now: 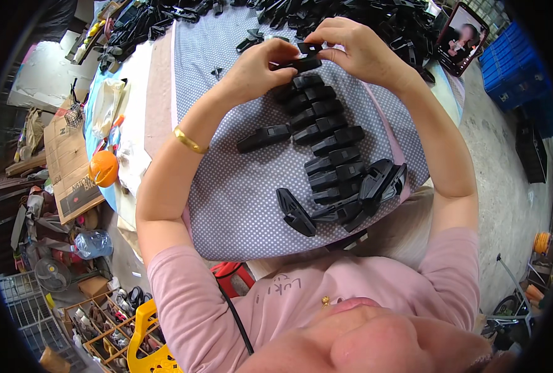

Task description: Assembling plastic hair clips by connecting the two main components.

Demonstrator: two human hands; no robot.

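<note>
My left hand (259,69) is closed, thumb and fingers pinching a black plastic part (305,64) near the far end of a row. My right hand (366,51) pinches a flat black plastic piece (309,48) with a small light spot, just beyond that part. Whether the two pieces are joined, I cannot tell. Toward me from my hands runs a close-packed row of black plastic parts (326,127). One long black part (264,138) lies left of the row. More loose parts (376,186) lie at its near end, with a tapered one (295,212) to their left.
A large heap of black parts (345,15) covers the table's far side. The table wears a grey patterned cloth (233,199). A phone (463,38) stands at the far right; an orange (103,168) sits at the left edge. Blue crates (514,65) stand beyond, right.
</note>
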